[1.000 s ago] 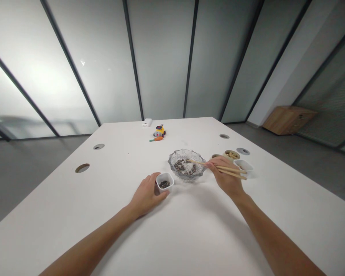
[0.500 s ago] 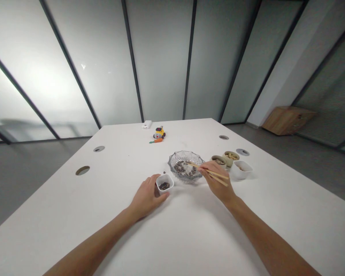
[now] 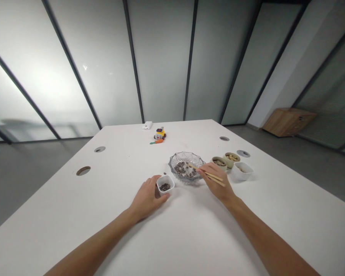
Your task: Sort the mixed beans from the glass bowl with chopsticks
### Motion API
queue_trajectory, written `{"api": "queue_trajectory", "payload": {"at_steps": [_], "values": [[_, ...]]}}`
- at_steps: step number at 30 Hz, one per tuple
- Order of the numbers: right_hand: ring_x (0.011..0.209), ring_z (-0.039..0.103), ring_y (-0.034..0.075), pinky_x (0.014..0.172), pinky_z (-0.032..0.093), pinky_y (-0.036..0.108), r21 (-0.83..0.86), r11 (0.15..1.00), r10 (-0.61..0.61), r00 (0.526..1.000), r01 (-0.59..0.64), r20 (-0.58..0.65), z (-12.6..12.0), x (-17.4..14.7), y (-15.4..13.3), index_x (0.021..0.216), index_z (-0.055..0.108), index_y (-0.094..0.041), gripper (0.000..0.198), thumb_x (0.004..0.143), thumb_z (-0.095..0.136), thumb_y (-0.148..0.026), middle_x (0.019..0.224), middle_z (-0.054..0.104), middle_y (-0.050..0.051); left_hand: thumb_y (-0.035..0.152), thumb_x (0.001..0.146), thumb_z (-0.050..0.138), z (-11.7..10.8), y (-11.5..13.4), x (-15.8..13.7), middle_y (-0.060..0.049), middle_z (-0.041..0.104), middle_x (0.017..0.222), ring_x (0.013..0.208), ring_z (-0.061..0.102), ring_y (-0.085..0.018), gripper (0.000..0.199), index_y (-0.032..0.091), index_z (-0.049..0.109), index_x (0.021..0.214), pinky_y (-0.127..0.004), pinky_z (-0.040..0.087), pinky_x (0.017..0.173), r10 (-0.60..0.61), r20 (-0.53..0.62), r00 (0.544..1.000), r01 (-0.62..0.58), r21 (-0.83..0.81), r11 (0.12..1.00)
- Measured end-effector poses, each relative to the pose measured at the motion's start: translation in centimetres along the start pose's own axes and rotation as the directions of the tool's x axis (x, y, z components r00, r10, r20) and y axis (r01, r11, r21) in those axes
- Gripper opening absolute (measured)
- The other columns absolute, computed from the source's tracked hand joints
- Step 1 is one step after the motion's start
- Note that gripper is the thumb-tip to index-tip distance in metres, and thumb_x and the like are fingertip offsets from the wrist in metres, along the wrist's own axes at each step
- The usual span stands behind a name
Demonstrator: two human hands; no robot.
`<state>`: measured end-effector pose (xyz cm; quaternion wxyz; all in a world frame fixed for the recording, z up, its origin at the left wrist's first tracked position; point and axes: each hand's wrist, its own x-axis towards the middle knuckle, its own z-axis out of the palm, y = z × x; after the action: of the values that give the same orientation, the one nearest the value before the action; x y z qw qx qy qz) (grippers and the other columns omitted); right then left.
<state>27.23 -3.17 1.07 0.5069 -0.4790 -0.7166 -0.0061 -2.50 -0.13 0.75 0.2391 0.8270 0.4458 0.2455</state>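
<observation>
My left hand (image 3: 147,197) is curled round a small white square cup (image 3: 169,191) standing on the table, with dark beans (image 3: 165,187) inside it. In my right hand (image 3: 215,180) is a pair of wooden chopsticks (image 3: 215,179), their tips reaching down into a clear glass bowl (image 3: 174,156) with a scalloped rim. Dark beans (image 3: 180,167) lie spread over the bowl's bottom. Whether the tips pinch a bean is too small to tell. One loose dark bean (image 3: 165,173) rests on the table between cup and bowl.
Right of the bowl stand two greenish round cups (image 3: 226,167) (image 3: 229,163) with contents and a white square cup (image 3: 242,175). Farther back are a yellow toy vehicle (image 3: 160,133), a toy carrot (image 3: 158,141) and a white object (image 3: 147,125). The white table (image 3: 112,180) has several round holes.
The chopsticks' rear ends have drawn closer together, and my right hand has shifted slightly left. My left hand still holds the cup in place.
</observation>
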Motion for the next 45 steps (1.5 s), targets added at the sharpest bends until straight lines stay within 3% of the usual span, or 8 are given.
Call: {"api": "queue_trajectory", "payload": {"at_steps": [10, 15, 34, 41, 45], "values": [[0.076, 0.064, 0.019, 0.071, 0.052, 0.034, -0.107, 0.993, -0.058, 0.996, 0.051, -0.063, -0.7, 0.1, -1.4, 0.085, 0.067, -0.023, 0.027, 0.104, 0.054, -0.037, 0.08, 0.069, 0.004, 0.043, 0.086, 0.071, 0.1, -0.2, 0.1, -0.008, 0.069, 0.118, 0.105, 0.064, -0.03, 0.046, 0.024, 0.057, 0.126, -0.045, 0.05, 0.092, 0.013, 0.006, 1.0, -0.013, -0.008, 1.0], [0.071, 0.062, 0.018, 0.067, 0.05, 0.032, -0.129, 0.991, -0.045, 0.999, 0.044, -0.001, -1.0, 0.2, -1.8, 0.082, 0.067, -0.022, 0.036, 0.106, 0.049, -0.042, 0.076, 0.068, 0.004, 0.046, 0.085, 0.072, 0.2, -0.5, 0.0, -0.007, 0.07, 0.118, 0.104, 0.064, -0.029, 0.047, 0.025, 0.058, 0.125, -0.044, 0.05, 0.092, 0.013, -0.006, 1.0, -0.013, -0.02, 1.0], [0.075, 0.065, 0.017, 0.072, 0.052, 0.03, -0.104, 0.99, -0.095, 0.996, 0.094, -0.002, -1.2, 0.4, -1.7, 0.089, 0.071, -0.022, 0.021, 0.103, 0.058, -0.031, 0.08, 0.07, 0.002, 0.044, 0.084, 0.073, 0.0, -0.2, 0.0, -0.007, 0.071, 0.114, 0.1, 0.067, -0.03, 0.045, 0.024, 0.061, 0.123, -0.042, 0.051, 0.088, 0.021, -0.018, 1.0, -0.021, -0.022, 1.0], [0.075, 0.066, 0.018, 0.07, 0.052, 0.031, -0.104, 0.994, -0.034, 0.989, 0.02, -0.143, -1.6, 0.7, -2.7, 0.083, 0.071, -0.023, 0.025, 0.102, 0.058, -0.034, 0.08, 0.072, 0.002, 0.043, 0.083, 0.074, 0.2, -0.5, 0.0, -0.008, 0.07, 0.118, 0.107, 0.065, -0.031, 0.049, 0.025, 0.059, 0.126, -0.045, 0.051, 0.092, -0.004, -0.011, 1.0, 0.004, -0.026, 1.0], [0.076, 0.067, 0.018, 0.071, 0.053, 0.031, 0.066, 0.996, 0.072, 0.969, -0.058, -0.237, -0.8, 0.6, -5.1, 0.082, 0.07, -0.023, 0.028, 0.103, 0.056, -0.033, 0.079, 0.072, 0.002, 0.041, 0.082, 0.075, 0.3, -0.3, 0.0, -0.007, 0.071, 0.116, 0.105, 0.066, -0.031, 0.048, 0.025, 0.06, 0.125, -0.044, 0.051, 0.091, 0.002, -0.012, 1.0, -0.003, -0.034, 0.999]]}}
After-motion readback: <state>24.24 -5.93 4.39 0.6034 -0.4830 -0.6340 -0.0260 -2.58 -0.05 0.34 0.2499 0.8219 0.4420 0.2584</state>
